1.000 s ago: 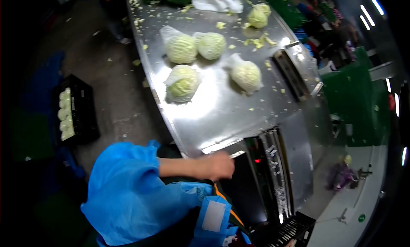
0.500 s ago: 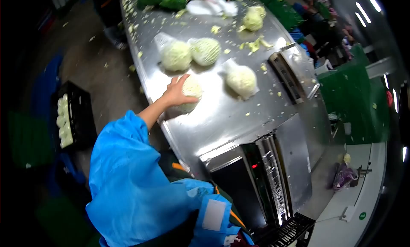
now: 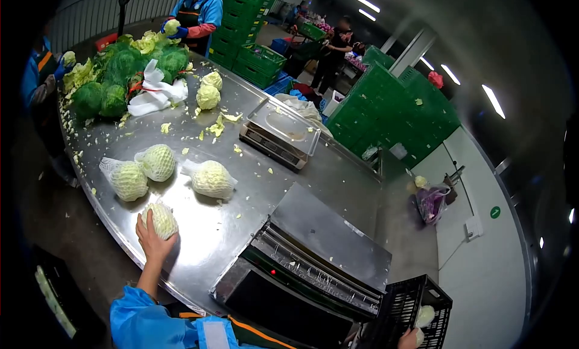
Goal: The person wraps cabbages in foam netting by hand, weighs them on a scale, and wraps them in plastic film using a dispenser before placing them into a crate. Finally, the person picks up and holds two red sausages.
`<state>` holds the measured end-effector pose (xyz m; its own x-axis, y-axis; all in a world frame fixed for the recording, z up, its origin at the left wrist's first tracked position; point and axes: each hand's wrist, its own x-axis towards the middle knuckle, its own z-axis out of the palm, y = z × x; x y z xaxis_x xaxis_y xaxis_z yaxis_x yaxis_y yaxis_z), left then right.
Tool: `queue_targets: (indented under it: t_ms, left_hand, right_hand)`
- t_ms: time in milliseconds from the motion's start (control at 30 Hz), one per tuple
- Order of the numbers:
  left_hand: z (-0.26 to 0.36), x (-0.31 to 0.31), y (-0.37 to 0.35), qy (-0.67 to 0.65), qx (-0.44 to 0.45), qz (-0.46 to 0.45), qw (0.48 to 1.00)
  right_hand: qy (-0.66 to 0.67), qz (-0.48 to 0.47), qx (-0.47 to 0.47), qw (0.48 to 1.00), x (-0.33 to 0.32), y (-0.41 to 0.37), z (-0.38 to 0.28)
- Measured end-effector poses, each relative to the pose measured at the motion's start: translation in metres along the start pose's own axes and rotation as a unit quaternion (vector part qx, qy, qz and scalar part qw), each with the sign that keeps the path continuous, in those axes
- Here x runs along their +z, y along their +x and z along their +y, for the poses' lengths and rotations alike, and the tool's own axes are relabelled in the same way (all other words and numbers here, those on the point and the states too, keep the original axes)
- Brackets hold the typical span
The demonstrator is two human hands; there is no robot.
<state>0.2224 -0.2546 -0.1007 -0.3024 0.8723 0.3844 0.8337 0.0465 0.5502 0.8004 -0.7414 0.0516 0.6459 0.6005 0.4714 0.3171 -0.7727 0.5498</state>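
My left hand [image 3: 155, 243] is wrapped round a pale cabbage [image 3: 163, 220] in a white foam net, which rests on the steel table [image 3: 199, 240]. Just beyond it sit two more netted cabbages, one on the left [image 3: 125, 180] and one beside it [image 3: 158, 162]. A third netted cabbage [image 3: 211, 179] lies to their right. Low on the right, my right hand [image 3: 408, 339] is at a black crate [image 3: 443, 301], its fingers against a cabbage [image 3: 420, 335] and mostly cut off by the view's edge. Another cabbage [image 3: 425, 316] lies in that crate.
A wrapping machine [image 3: 325, 234] takes up the near right of the table, with a scale [image 3: 277, 138] behind it. Green netted cabbages [image 3: 114, 72], leaves and a white bag [image 3: 158, 96] cover the far end. Two co-workers [image 3: 205, 11] [image 3: 39, 78] stand there. Bare cabbages [image 3: 208, 97] lie nearer.
The view has swung up and to the right, bringing co-workers, the crate and my right hand into sight. My left hand still has the netted cabbage on the table.
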Motion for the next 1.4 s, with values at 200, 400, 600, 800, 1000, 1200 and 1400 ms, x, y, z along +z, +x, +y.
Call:
queue_targets:
  t_ms: [200, 400, 600, 800, 1000, 1200, 1400]
  left_hand:
    - [-0.005, -0.001, -0.009, -0.04, -0.009, 0.024, 0.999]
    - [-0.018, 0.002, -0.013, -0.093, -0.044, 0.043, 0.994]
    - [-0.018, -0.002, 0.007, -0.032, -0.064, -0.02, 0.997]
    - [0.026, -0.037, 0.02, 0.081, -0.043, -0.184, 0.979]
    - [-0.004, -0.019, 0.044, 0.005, -0.035, -0.154, 0.987]
    - [-0.039, -0.026, 0.053, -0.113, -0.061, -0.136, 0.982]
    - [-0.051, -0.024, 0.054, -0.111, -0.112, -0.166, 0.973]
  right_hand:
    - [0.165, -0.122, 0.092, 0.974, 0.057, -0.004, 0.024]
    - [0.211, -0.158, 0.125, 0.956, 0.079, -0.007, 0.031]
    - [0.229, -0.173, 0.134, 0.948, 0.085, -0.011, 0.036]
    - [0.242, -0.186, 0.145, 0.941, 0.089, -0.013, 0.035]
    - [0.252, -0.181, 0.153, 0.938, 0.103, -0.017, 0.036]
    - [0.289, -0.208, 0.146, 0.923, 0.092, -0.019, 0.037]
    - [0.307, -0.144, 0.136, 0.931, 0.101, -0.025, 0.035]
